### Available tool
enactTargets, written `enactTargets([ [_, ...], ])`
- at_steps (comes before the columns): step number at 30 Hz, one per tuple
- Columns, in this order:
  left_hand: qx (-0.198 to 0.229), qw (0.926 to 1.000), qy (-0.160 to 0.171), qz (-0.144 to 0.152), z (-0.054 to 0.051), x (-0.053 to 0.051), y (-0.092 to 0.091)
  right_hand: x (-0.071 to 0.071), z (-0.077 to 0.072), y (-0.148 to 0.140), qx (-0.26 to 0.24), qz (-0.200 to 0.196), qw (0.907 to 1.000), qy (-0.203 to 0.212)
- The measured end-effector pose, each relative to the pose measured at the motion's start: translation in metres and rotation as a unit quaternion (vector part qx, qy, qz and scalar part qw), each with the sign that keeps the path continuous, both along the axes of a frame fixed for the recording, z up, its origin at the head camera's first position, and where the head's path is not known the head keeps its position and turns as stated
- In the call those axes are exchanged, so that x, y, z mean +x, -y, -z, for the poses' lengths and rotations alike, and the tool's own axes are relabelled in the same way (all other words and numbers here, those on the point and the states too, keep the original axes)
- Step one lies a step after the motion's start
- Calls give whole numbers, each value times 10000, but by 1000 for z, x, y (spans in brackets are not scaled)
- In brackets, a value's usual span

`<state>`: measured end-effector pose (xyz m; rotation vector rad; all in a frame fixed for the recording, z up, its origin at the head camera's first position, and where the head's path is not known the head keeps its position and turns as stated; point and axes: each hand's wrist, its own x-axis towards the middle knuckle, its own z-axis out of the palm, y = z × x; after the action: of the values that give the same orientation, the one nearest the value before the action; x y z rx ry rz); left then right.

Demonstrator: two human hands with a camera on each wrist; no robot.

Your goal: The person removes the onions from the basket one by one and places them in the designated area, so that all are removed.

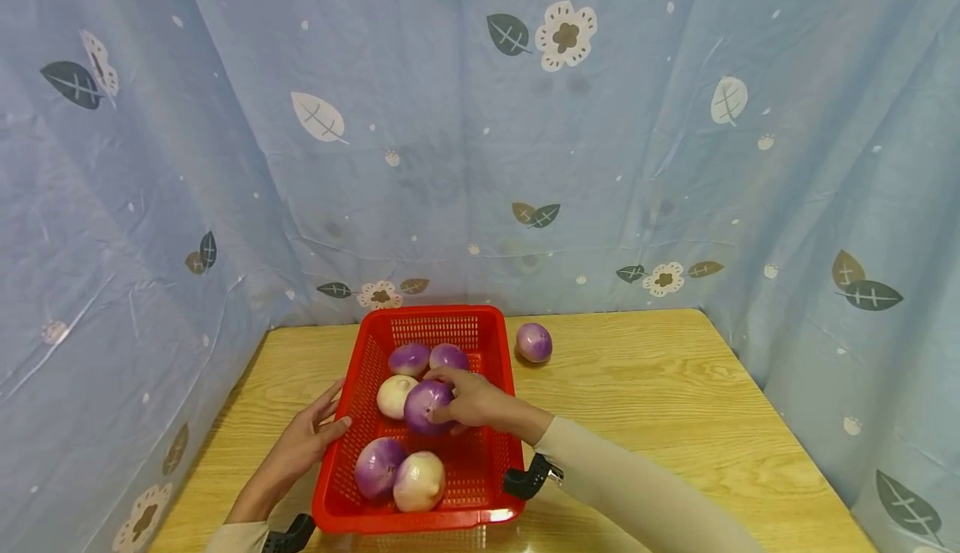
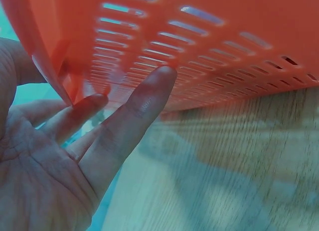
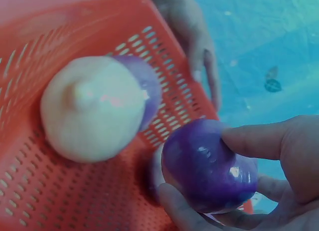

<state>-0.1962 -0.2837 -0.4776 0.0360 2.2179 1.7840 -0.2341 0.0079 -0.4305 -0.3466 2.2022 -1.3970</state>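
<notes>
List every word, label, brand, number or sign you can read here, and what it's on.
None: no readable text in any view.
Blue curtain: printed leaves and flowers, no lettering seen.
Red basket and vegetables: no labels visible.
Black wrist straps: any marking is too small to read.

Soft, diffuse light; bluish wrist views; white glare on the purple onion (image 3: 205, 165); faint shadow across the table (image 2: 239, 166).
</notes>
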Motion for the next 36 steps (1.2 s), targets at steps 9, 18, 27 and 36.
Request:
enactTargets([
  [9,-2,10000,-25,-60,4,3,0,3,-12,-11,-278,215,9993,-109],
  [18,88,9999,-72,-36,2,1,0,7,-27,-30,-997,317,9943,-226],
  [27,84,9999,-137,-30,0,1,0,12,-42,-52,-1036,671,9900,-687],
  [36,208,9996,-144,81,0,3,0,15,-48,-76,-1707,956,9773,-816],
])
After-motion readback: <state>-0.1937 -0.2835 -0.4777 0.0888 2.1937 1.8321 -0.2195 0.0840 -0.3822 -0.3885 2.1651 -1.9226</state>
